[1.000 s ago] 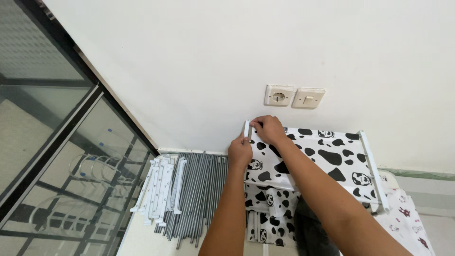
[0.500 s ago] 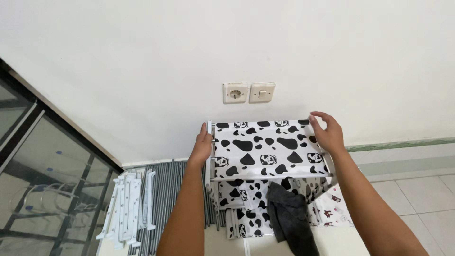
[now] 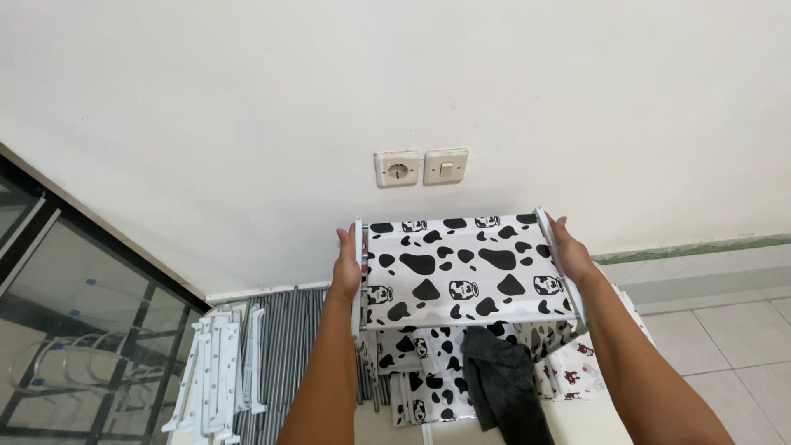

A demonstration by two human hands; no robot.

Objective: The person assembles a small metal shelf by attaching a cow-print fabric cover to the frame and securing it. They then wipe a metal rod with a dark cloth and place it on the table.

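Note:
A fabric shelf panel (image 3: 461,268) with a black-and-white cow pattern lies flat between two white side rails. My left hand (image 3: 347,265) grips the left rail (image 3: 358,272). My right hand (image 3: 568,254) grips the right rail (image 3: 560,264). The panel sits on top of a low rack, with more cow-print shelf fabric (image 3: 420,371) below it. A dark grey cloth (image 3: 503,379) hangs under the panel's front edge.
Grey metal tubes (image 3: 284,346) and white plastic connector bars (image 3: 218,363) lie on the floor at the left. A wall socket (image 3: 396,168) and a switch (image 3: 446,166) sit above the panel. A glass door with a black frame (image 3: 74,321) stands far left. White fabric with small prints (image 3: 577,363) lies at the right.
My right hand left the left rail, crossed to the right rail and closed on it. My left hand stayed on the left rail. The view swung right.

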